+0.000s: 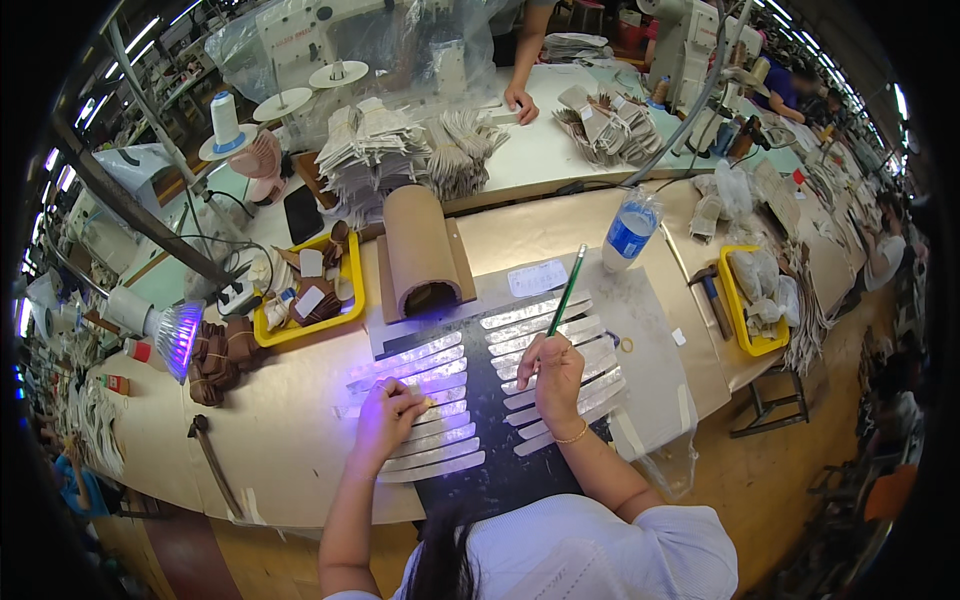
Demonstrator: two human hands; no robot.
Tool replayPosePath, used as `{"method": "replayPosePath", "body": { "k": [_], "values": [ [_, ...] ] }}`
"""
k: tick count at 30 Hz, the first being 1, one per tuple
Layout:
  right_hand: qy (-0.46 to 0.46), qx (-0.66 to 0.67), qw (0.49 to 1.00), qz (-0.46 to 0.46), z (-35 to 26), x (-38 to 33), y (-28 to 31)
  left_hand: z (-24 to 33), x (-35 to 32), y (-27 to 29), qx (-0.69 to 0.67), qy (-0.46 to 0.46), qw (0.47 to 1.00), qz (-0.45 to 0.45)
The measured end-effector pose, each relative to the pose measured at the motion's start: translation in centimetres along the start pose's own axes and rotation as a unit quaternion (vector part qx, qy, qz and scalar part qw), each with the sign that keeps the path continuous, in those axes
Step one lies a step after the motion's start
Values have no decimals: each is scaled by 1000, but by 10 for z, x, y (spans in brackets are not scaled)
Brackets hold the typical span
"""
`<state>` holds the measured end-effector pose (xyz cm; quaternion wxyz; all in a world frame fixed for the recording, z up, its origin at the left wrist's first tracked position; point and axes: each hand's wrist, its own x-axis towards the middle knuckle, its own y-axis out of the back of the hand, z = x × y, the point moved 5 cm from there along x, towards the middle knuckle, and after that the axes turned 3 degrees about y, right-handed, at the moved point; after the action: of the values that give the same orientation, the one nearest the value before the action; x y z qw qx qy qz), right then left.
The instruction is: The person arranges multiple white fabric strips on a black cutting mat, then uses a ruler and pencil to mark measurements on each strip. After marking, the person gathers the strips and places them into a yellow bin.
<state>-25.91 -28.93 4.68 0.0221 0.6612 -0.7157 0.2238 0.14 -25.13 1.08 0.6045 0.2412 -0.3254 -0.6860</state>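
Two columns of shiny pale strips lie on a black board [485,400] in front of me: a left column [430,442] and a right column [515,335]. My left hand [388,418] rests over the left column in violet light. Its thumb and fingers are pinched together at a small yellowish bit that I cannot make out. My right hand [555,378] is above the right column, closed round a green pencil [568,290]. The pencil stands nearly upright, its upper end leaning slightly right; its lower end is hidden by the hand.
A lit violet lamp [180,340], a hammer [215,468] and a yellow tray [352,290] are at left. Beyond the strips stand a curved brown form [415,240] and a water bottle [630,235]. Another yellow tray [765,345] lies right. Across the table shows another person's hand [521,103].
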Motion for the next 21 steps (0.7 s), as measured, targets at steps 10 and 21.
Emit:
{"method": "replayPosePath", "body": {
  "k": [10, 21],
  "values": [
    [-25, 14, 999, 16, 0, -2, 2, -2, 0, -1, 4, 14, 1000, -7],
    [-46, 56, 997, 28, 1, -1, 2, 1, 1, 0, 5, 10, 1000, -6]
  ]
}}
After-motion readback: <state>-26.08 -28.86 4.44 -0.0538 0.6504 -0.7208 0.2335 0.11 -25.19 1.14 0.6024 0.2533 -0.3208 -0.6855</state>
